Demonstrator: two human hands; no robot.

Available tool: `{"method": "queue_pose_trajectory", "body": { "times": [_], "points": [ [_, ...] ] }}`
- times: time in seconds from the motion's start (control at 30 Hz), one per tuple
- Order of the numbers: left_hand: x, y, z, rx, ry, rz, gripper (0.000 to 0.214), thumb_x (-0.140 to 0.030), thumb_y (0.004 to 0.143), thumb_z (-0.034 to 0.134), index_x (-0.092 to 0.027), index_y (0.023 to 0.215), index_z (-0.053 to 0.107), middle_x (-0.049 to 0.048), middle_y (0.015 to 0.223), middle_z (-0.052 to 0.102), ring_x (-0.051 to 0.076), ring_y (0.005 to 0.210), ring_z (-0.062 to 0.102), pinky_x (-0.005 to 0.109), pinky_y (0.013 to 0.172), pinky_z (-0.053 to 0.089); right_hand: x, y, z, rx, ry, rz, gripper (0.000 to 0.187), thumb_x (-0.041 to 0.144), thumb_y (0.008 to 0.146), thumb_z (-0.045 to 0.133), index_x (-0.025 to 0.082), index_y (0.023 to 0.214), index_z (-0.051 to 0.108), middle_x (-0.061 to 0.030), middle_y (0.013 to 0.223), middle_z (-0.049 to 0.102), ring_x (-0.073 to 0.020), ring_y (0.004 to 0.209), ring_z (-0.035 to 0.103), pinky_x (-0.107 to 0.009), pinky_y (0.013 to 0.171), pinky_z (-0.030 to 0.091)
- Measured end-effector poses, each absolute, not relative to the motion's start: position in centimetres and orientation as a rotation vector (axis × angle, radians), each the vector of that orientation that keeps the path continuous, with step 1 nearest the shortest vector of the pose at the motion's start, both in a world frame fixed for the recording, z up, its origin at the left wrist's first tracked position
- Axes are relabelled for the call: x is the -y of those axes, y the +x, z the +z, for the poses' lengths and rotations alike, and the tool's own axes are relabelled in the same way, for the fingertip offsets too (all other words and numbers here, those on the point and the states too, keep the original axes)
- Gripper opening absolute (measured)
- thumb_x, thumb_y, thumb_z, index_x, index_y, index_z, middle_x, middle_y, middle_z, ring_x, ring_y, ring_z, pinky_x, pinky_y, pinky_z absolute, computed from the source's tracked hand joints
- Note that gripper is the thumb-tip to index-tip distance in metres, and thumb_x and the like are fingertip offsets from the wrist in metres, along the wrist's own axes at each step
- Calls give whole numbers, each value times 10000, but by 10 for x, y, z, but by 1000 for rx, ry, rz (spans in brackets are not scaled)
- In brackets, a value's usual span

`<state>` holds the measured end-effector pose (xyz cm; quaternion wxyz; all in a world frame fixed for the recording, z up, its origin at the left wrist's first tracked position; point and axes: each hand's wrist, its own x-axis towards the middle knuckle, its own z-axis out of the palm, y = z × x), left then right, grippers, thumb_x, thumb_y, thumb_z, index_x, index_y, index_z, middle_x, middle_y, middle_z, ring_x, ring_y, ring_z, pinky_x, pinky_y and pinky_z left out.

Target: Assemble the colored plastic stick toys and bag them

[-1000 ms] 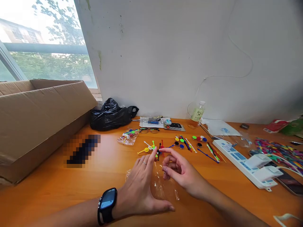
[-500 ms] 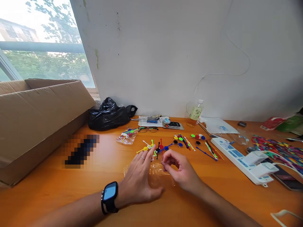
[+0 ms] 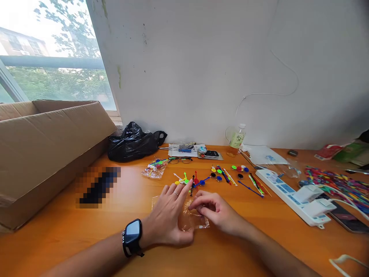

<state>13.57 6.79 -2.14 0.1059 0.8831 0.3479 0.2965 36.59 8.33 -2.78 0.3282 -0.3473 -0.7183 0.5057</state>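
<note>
A clear plastic bag lies flat on the wooden table in front of me. My left hand, wearing a ring and a watch, rests over the bag with its fingers stretched out. Above the bag's right part, my right hand has thumb and fingers closed in a pinch on the thin film; the exact spot is hard to make out. Just beyond my left fingertips sit colourful plastic arrow spinners on round bases, among them a red spinner and a blue spinner. My left hand partly covers the group.
Loose discs and coloured pointers lie right of the spinners. A filled small bag and glasses are behind. A power strip, a bottle and a colourful pile stand right; a cardboard box stands left.
My right hand has shifted left and slightly down over the bag, and more of the bag's lower right edge shows. My left hand stays spread, nearly in place.
</note>
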Motion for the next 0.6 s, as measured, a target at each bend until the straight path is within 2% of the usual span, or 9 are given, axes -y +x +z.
{"method": "queue_pose_trajectory", "body": {
  "times": [0.17,0.27,0.43,0.5,0.6],
  "points": [
    [-70,135,-26,-1036,2566,895,1222,-367,661,778,-284,1671,95,146,1468,529,389,1260,535,549,1074,433,-88,368,-27,1842,-864,1277,247,301,987,598,240,975,837,-35,946,562,-157,813,569,-293,736,469],
    [-70,134,-28,-1072,2561,971,1163,-350,701,755,-276,1667,111,149,1472,516,378,1254,530,556,1076,430,-89,369,-24,1818,-862,1293,247,325,993,601,239,982,833,-28,945,541,-148,788,557,-291,730,471],
    [-69,133,-23,-1069,2604,1015,977,-323,740,746,-305,1603,289,126,1386,548,351,1193,547,522,1014,455,-85,370,-19,1865,-830,1407,304,436,1014,614,224,1055,828,-47,980,621,-178,847,609,-331,816,523],
    [-71,132,-22,-1060,2621,1012,953,-294,731,739,-310,1584,315,122,1368,559,347,1181,551,516,1002,458,-84,371,-20,1925,-864,1397,308,463,1005,633,239,1062,836,-57,985,660,-202,900,622,-349,856,530],
    [-75,131,-25,-1060,2637,1045,948,-270,738,718,-292,1584,292,130,1369,568,349,1186,555,521,1016,454,-84,371,-26,1941,-931,1325,274,448,979,663,268,1074,847,-63,963,693,-219,894,629,-356,836,538]
  ]
}}
